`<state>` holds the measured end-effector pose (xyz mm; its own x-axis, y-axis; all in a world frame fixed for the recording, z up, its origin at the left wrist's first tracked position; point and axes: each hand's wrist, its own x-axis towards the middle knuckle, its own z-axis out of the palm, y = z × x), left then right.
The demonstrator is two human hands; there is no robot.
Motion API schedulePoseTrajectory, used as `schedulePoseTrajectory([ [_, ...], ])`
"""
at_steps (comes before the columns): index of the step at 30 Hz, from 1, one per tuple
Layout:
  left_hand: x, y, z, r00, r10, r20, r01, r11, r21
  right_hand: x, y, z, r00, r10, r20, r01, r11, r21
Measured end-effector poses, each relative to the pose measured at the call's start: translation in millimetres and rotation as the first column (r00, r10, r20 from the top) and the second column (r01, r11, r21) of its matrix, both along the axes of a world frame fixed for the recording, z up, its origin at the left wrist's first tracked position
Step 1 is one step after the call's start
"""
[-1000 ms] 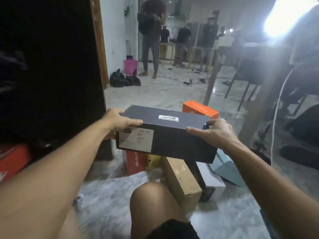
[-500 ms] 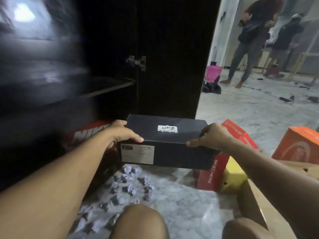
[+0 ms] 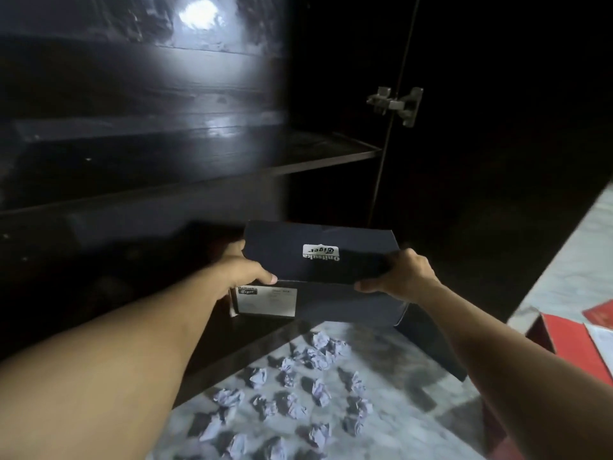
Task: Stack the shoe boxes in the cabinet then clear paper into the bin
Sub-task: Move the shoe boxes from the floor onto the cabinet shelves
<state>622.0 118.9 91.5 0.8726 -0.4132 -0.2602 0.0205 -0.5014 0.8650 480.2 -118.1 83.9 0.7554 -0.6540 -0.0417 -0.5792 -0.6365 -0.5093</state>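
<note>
While the dark cabinet (image 3: 232,167) stands open, a black shoe box (image 3: 318,280) is held at its lowest opening, left hand (image 3: 243,272) and right hand (image 3: 403,275) gripping its ends; crumpled paper balls (image 3: 298,393) litter the floor (image 3: 414,416).

The lower cabinet (image 3: 132,277) compartment is so dark that nothing inside it can be made out. The far fingers of the left hand (image 3: 243,272) and the right hand (image 3: 403,275) are hidden behind the ends of the black shoe box (image 3: 318,270). The small print on the box's white end label (image 3: 267,301) is too small to read. The red box (image 3: 570,343) is cut off by the right edge. The crumpled paper balls (image 3: 292,396) nearest the bottom edge are blurred, and the left forearm covers part of the floor beside them.
</note>
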Motion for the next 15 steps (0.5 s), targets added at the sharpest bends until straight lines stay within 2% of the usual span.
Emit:
schedulePoseTrajectory([
  [10, 79.9, 9.3, -40.5, 0.976, 0.208, 0.066, -0.210, 0.977, 0.034, 123.5, -10.1, -43.2, 0.984, 0.157, 0.083, -0.163, 0.984, 0.068],
  [15, 108.2, 5.1, -67.7, 0.961, 0.257, 0.105, -0.261, 0.965, 0.026, 163.4, -19.8, -59.0, 0.974, 0.224, 0.039, -0.226, 0.973, 0.048],
])
